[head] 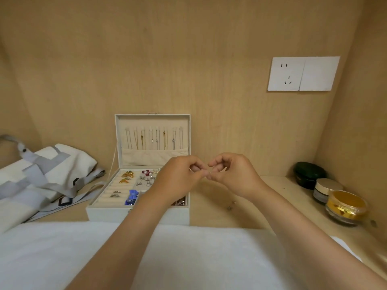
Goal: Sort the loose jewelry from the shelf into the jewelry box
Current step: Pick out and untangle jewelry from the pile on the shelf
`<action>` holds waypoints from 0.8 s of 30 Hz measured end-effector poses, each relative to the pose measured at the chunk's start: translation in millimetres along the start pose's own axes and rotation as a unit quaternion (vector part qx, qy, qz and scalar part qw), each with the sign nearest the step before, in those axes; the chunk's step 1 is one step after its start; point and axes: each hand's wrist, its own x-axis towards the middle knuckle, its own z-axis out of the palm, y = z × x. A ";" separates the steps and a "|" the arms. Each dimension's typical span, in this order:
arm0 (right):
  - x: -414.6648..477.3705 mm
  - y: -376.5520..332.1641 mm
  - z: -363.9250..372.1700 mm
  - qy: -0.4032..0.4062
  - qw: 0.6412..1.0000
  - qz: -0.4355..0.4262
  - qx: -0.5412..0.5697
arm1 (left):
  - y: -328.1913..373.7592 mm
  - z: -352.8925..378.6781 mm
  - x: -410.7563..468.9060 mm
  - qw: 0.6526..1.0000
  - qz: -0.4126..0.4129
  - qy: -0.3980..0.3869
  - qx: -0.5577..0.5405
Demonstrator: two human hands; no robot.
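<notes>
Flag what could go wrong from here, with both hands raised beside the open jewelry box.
1. The left hand and right hand meet fingertip to fingertip, apparently over the bare shelf rather than the jewelry box. Whatever they work on is too small to see, so if it slips it could be hard to find.
2. Two small loose pieces lie on the shelf near the right wrist. A lowered forearm might sweep them away.

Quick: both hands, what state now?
Left hand: fingers curled; held item cannot be told.
Right hand: fingers curled; held item cannot be told.
</notes>
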 end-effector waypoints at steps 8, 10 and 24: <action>49.5 -34.3 33.7 0.031 0.991 -0.072 -0.106 | -31.4 -42.5 31.0 1.000 0.005 0.010 -0.022; 57.9 -40.6 40.7 0.007 0.992 -0.083 -0.098 | -43.0 -45.7 35.3 0.999 0.001 0.021 -0.035; 77.0 -15.1 81.5 0.021 0.999 -0.040 -0.028 | -85.0 -40.7 43.9 0.989 -0.068 0.002 -0.128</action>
